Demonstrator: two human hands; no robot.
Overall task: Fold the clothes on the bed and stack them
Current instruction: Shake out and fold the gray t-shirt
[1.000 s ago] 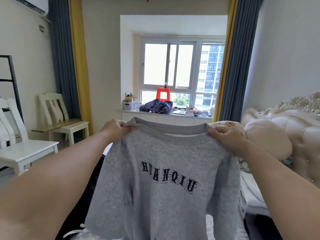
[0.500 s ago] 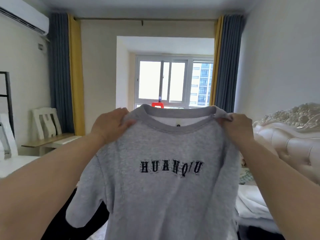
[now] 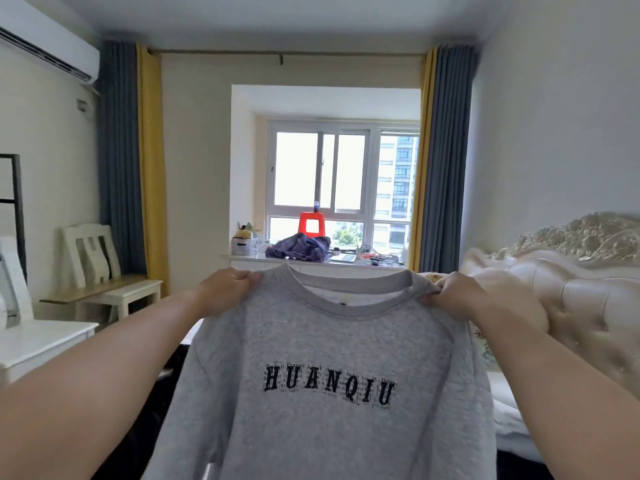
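Hanging below both grips, left hand [image 3: 227, 289] and right hand [image 3: 457, 294], grey sweatshirt [image 3: 329, 393].

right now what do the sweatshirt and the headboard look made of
Sweatshirt: soft heathered grey knit, likely cotton fleece, going by its speckled matte surface and ribbed collar. Headboard: glossy cream padding, probably leather or faux leather, button-tufted, under a carved ornate crest.
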